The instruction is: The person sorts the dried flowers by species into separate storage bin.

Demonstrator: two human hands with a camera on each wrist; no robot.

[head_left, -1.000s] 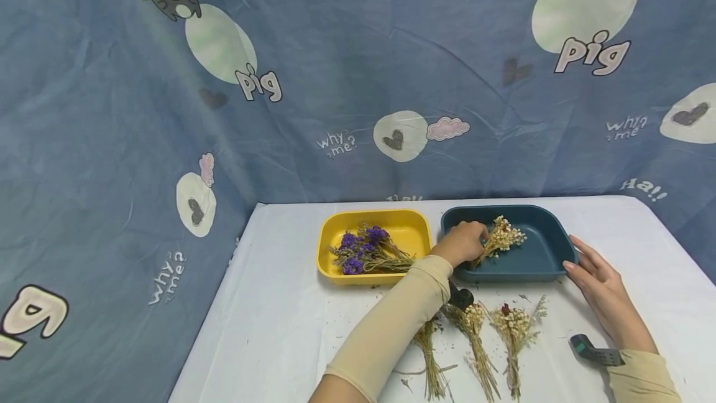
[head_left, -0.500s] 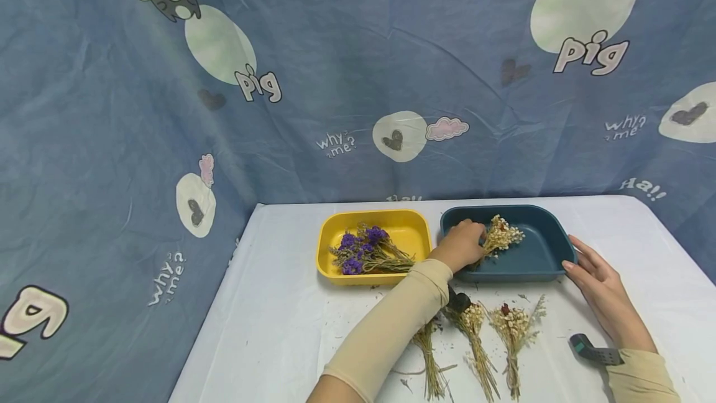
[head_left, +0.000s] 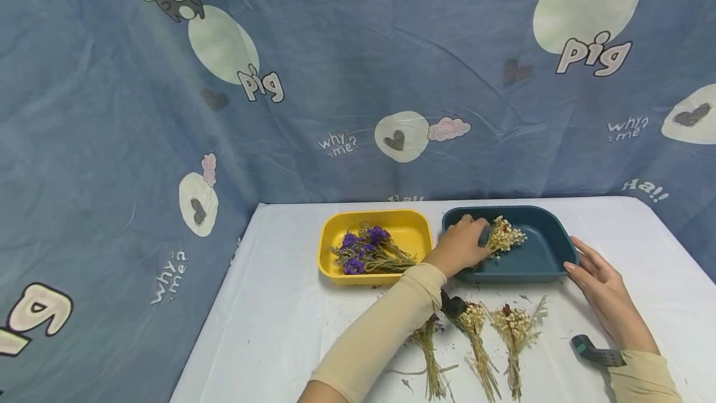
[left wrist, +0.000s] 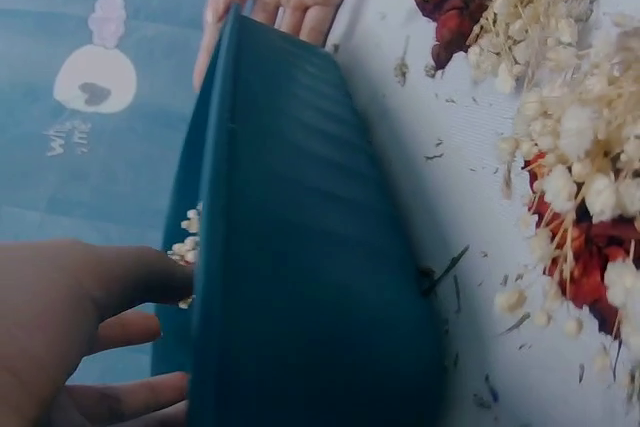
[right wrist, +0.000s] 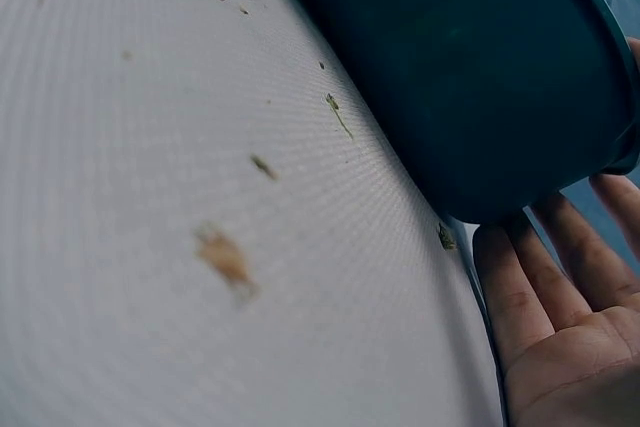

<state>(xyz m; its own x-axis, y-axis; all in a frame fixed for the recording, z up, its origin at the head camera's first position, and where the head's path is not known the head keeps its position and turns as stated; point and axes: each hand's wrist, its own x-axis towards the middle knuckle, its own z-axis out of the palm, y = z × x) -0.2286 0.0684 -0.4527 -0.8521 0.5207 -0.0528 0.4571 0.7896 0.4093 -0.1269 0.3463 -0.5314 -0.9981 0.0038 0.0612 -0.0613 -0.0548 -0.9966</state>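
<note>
My left hand (head_left: 458, 244) reaches over the front left part of the dark blue tray (head_left: 514, 277), beside a bunch of cream dried flowers (head_left: 505, 235) lying inside. In the left wrist view its fingers are apart and fairly straight behind the tray wall (left wrist: 290, 227), with a few cream blooms (left wrist: 187, 242) showing past them. The stems are partly hidden by the hand. My right hand (head_left: 604, 285) touches the tray's right end from outside; its straight fingers lie against the wall (right wrist: 470, 77) in the right wrist view.
A yellow tray (head_left: 416, 226) with purple dried flowers (head_left: 355, 247) stands at the left. Three bunches lie in front on the white table: a left one (head_left: 429, 359), a middle one (head_left: 475, 338) and a right one (head_left: 511, 334). Plant crumbs are scattered around.
My left hand has loosened from the cream dried flowers and shifted slightly back to the left. The bunch stays in the blue tray. The right hand has kept its place.
</note>
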